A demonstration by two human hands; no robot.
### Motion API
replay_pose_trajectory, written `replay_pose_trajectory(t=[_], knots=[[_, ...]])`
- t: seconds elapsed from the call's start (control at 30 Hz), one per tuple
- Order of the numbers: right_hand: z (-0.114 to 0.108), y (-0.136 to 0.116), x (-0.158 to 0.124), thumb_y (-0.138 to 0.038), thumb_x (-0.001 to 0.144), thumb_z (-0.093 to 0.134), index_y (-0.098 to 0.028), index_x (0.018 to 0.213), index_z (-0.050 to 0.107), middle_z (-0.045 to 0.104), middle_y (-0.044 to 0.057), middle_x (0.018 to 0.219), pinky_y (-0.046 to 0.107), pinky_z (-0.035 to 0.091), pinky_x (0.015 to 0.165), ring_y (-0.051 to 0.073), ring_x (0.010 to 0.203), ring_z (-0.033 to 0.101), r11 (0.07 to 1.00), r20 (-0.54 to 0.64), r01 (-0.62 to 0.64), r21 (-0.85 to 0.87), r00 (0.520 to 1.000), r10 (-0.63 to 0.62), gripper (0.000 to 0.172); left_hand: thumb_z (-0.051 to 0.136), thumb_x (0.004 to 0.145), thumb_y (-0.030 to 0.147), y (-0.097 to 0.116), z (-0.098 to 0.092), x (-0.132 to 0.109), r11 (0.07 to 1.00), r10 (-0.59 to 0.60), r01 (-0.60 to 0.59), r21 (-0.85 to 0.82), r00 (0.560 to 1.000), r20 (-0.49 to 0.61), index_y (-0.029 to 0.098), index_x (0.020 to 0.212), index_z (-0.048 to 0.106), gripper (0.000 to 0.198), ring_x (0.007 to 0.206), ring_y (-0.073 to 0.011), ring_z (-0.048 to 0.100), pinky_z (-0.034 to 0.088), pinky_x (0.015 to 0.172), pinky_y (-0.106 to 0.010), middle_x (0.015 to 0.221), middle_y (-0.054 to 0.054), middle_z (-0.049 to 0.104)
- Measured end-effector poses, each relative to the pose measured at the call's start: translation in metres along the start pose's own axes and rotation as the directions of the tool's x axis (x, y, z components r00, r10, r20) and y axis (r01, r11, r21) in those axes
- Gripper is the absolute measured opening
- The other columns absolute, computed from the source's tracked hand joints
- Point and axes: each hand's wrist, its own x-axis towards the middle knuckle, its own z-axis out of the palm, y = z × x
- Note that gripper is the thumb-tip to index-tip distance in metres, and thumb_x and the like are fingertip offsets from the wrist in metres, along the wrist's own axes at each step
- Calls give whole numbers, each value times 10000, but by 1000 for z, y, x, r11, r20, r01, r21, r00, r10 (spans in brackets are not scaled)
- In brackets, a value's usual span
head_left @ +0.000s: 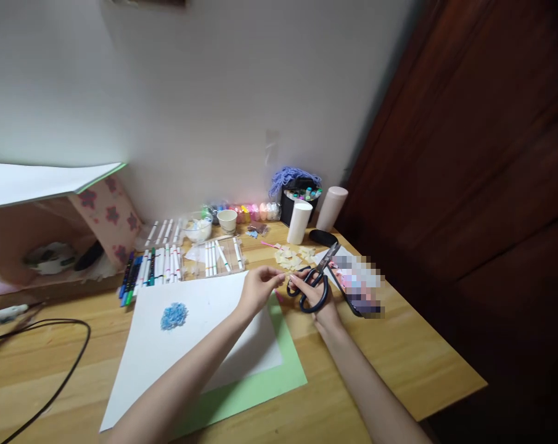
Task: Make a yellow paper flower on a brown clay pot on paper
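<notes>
My right hand (316, 299) is closed around the black handles of a pair of scissors (325, 262), whose blades point up and away to the right. Thumb and fingertips of my left hand (261, 287) are pinched together just left of the scissors, close to my right thumb. Whatever small thing lies between those fingertips is too small to name. Beneath my left wrist is a white sheet of paper (168, 364) with a blue fluffy patch (174, 316) on it. A green sheet (260, 391) shows under its edge. Pale yellowish scraps (288, 256) lie beyond my hands.
A phone (352, 287), partly blurred out, lies right of the scissors. Behind stand a white cylinder (299, 222), a pink bottle (332, 208) and a black pen holder (288, 206). Markers (165, 265) lie at left, near a paper cup (227, 221) and a black cable (87, 345).
</notes>
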Motion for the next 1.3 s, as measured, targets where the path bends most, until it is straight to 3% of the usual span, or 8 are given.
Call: replay_pose_trajectory(t=[0.1,0.27,0.47,0.7,0.83,0.97,1.1,1.3], knots=[[7,0,-7,-421,560,776,-159,647,579,641,15,571,288,494,502,159,494,593,998,73,-44,-50,996,48,338,593,760,295,4,-44,29,991,28,-1,136,980,-196,98,787,672,214,686,-183,668,514,651,-277,738,-101,719],[12,0,-14,-524,607,717,-161,660,586,602,12,505,275,472,501,157,480,574,980,177,-61,-187,980,95,389,455,828,259,21,-144,95,910,151,77,407,853,-500,98,976,660,300,981,-203,618,440,861,-305,1065,-158,670],[5,-3,-22,-540,686,602,-210,686,522,603,3,552,263,444,486,160,489,565,893,216,-90,-440,955,202,339,539,703,131,5,-192,118,743,158,216,633,863,-480,69,821,686,198,1026,-304,577,410,892,-379,1002,-217,651],[-17,-6,-9,-493,665,514,-234,727,545,595,7,585,295,430,534,212,565,592,425,101,-12,-905,965,244,268,393,848,253,-4,-194,28,560,322,119,820,881,-348,147,1060,597,314,1122,-255,469,343,992,-367,1139,-138,551],[-36,7,5,-480,639,538,-230,695,559,579,-1,545,288,426,520,209,538,593,386,160,44,-922,948,274,258,357,863,387,-29,-209,-65,535,87,372,758,868,-488,178,957,582,321,992,-284,528,405,884,-404,1018,-110,607],[-47,13,9,-482,625,560,-229,706,566,617,15,594,296,452,559,217,575,613,366,206,80,-927,926,317,266,367,850,494,-57,-210,-134,571,-176,582,579,775,-607,168,1003,560,409,996,-288,560,416,878,-407,1028,-116,619],[-40,8,2,-503,631,577,-227,745,579,649,26,643,296,453,572,222,606,619,328,222,109,-939,917,332,299,401,831,522,-71,-207,-157,683,-328,598,420,765,-554,180,961,571,403,880,-231,615,460,774,-328,955,-75,656],[-7,-13,0,-516,690,573,-216,853,597,658,23,699,278,434,557,197,593,592,324,321,235,-916,915,244,342,397,843,474,-66,-207,-156,726,-360,506,466,857,-370,200,798,547,316,747,-205,602,406,653,-279,787,-25,656]])
